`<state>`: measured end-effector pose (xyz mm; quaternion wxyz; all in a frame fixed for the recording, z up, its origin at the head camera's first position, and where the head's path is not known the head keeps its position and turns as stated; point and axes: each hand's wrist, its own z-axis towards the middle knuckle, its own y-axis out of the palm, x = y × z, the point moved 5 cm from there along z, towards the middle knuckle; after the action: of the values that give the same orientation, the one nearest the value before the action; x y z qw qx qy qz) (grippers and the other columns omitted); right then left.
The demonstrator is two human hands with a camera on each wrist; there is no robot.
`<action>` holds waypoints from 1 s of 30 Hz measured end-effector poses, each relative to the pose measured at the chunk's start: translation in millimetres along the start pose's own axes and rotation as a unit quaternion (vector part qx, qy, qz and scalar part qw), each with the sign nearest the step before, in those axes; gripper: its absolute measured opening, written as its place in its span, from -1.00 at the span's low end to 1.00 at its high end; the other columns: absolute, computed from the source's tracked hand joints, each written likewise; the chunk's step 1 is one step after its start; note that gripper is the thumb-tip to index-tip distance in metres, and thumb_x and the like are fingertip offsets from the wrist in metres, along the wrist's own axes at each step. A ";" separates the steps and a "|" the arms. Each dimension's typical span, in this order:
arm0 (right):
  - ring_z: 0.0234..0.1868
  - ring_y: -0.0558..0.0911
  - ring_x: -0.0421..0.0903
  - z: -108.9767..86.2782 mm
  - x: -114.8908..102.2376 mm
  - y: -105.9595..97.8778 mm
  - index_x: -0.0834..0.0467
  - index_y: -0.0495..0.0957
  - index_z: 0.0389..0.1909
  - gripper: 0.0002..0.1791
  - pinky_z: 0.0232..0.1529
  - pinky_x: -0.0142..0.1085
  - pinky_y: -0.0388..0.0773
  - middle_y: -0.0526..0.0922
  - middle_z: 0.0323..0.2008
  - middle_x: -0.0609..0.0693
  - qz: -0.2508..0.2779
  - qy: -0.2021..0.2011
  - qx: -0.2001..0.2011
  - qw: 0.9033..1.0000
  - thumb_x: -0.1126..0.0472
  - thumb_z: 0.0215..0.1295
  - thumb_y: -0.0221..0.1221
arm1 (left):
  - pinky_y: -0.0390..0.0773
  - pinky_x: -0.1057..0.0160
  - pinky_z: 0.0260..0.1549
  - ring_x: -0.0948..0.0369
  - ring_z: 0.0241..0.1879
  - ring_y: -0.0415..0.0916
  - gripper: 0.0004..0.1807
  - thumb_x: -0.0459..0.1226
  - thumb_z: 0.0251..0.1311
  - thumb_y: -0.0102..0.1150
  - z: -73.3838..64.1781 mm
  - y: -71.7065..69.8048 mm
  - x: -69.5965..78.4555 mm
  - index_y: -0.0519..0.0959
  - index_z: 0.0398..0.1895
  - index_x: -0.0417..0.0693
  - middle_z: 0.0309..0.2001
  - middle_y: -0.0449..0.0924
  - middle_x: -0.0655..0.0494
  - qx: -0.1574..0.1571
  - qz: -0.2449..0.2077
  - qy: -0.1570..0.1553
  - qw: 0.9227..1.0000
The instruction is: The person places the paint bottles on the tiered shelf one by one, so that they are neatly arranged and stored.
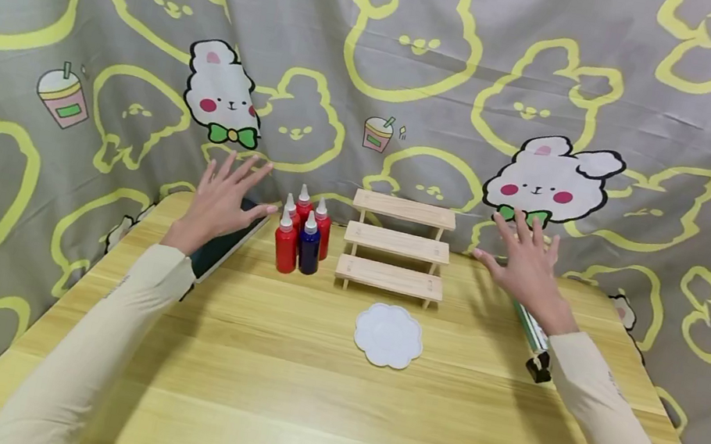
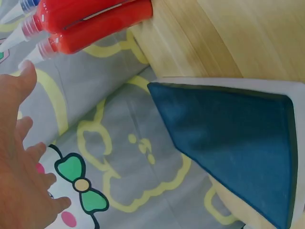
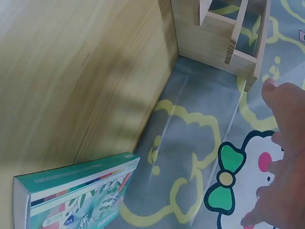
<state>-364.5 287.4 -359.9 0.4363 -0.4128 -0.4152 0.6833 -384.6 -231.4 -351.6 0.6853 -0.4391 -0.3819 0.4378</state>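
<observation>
At 10 o'clock on the table (image 1: pixel 267 397), viewed from my remote station, the person's left hand (image 1: pixel 220 198) hangs with fingers spread and nothing in its grasp, near a dark board (image 2: pixel 228 138) with a pale edge. Its thumb points toward a tight cluster at 11 o'clock, four red bottles (image 1: pixel 285 249) and one blue bottle (image 1: pixel 309 252), all upright with nozzles up; from the head camera I see a gap between thumb and cluster. At 12 o'clock rises a three-step wooden stand (image 1: pixel 397 244), no bottle on its steps. A white scalloped mat (image 1: pixel 388 337) lies flat at 6 o'clock from the stand. At 1 o'clock the right hand (image 1: pixel 529 265), fingers likewise spread, holds nothing; toward 2 o'clock, beside its wrist, I make out a green-and-white box (image 3: pixel 76 195) with a small black object (image 1: pixel 539 367) at its near end. A patterned curtain (image 1: pixel 431 37) hangs behind it all. As I judge progress, the bottles are grouped, the stand is up and the mat is laid, but any placing of bottles on steps or mat is not done. Whether this is a start or a pause, I cannot tell.
</observation>
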 end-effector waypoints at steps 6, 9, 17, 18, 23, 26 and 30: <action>0.62 -0.08 0.47 2.8 -3.1 3.3 0.10 0.12 0.65 -0.14 0.45 0.57 -0.32 -0.08 0.66 0.31 0.000 -0.004 0.016 1.000 -0.18 0.51 0.18 | -0.16 -0.39 0.56 -0.26 0.64 -0.11 -0.18 0.09 0.47 0.18 -2.6 -3.5 2.6 0.17 0.67 0.05 0.63 0.12 -0.18 0.031 -0.036 -0.010 0.999; 0.53 0.12 0.52 3.8 -6.0 5.7 0.23 0.17 0.60 -0.23 0.45 0.54 -0.07 0.06 0.59 0.41 0.043 0.005 0.027 0.999 -0.02 0.55 0.19 | 0.17 -0.38 0.47 -0.23 0.51 0.25 -0.31 -0.01 0.52 0.16 -6.8 -3.7 4.6 0.29 0.59 -0.04 0.52 0.34 -0.21 0.064 -0.099 -0.026 0.993; 0.20 0.57 0.42 6.9 -13.2 20.9 0.42 0.31 0.43 -0.45 0.20 0.27 0.57 0.47 0.26 0.48 0.185 0.049 -0.003 0.982 0.17 0.61 0.10 | 0.67 -0.14 0.04 -0.07 0.08 0.66 -0.51 -0.06 0.56 0.13 -16.2 -2.2 20.5 0.49 0.40 -0.10 0.12 0.70 -0.14 0.115 -0.227 -0.017 0.967; 0.15 0.61 0.40 7.5 -14.8 23.4 0.44 0.31 0.41 -0.46 0.15 0.22 0.62 0.51 0.21 0.48 0.201 0.055 -0.012 0.978 0.17 0.62 0.09 | 0.68 -0.13 0.03 -0.06 0.08 0.66 -0.53 -0.06 0.56 0.13 -16.6 -1.5 22.2 0.50 0.39 -0.09 0.11 0.71 -0.13 0.113 -0.239 -0.014 0.964; 0.05 0.68 0.38 9.4 -23.1 35.9 0.53 0.31 0.37 -0.47 0.02 0.06 0.74 0.57 0.14 0.52 0.320 0.096 -0.058 0.941 0.21 0.63 0.07 | 0.66 -0.11 0.08 -0.04 0.05 0.67 -0.60 -0.10 0.55 0.16 -20.8 5.8 27.4 0.57 0.30 -0.08 0.08 0.72 -0.11 0.094 -0.285 -0.015 0.954; -0.08 0.76 0.20 9.9 -27.1 42.2 0.57 0.27 0.39 -0.44 0.01 -0.05 0.75 0.53 0.18 0.57 0.387 0.122 -0.085 0.910 0.23 0.63 0.07 | 0.66 -0.10 0.10 -0.02 0.03 0.67 -0.62 -0.06 0.53 0.18 -23.9 15.2 28.2 0.61 0.22 -0.08 0.07 0.72 -0.07 0.080 -0.289 -0.022 0.954; -0.27 0.73 -0.19 11.3 -29.7 50.7 0.58 0.21 0.42 -0.43 -0.03 -0.20 0.77 0.48 0.23 0.55 0.454 0.163 -0.118 0.868 0.25 0.64 0.03 | 0.69 -0.08 0.05 -0.02 0.02 0.69 -0.57 0.05 0.50 0.19 -28.9 28.6 29.7 0.63 0.18 -0.03 0.10 0.72 -0.03 0.052 -0.290 -0.036 0.955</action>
<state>-379.6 243.3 -397.4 0.0873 -0.7101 -0.1820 0.6746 -356.2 -204.7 -383.6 0.7907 -0.2570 -0.4938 0.2548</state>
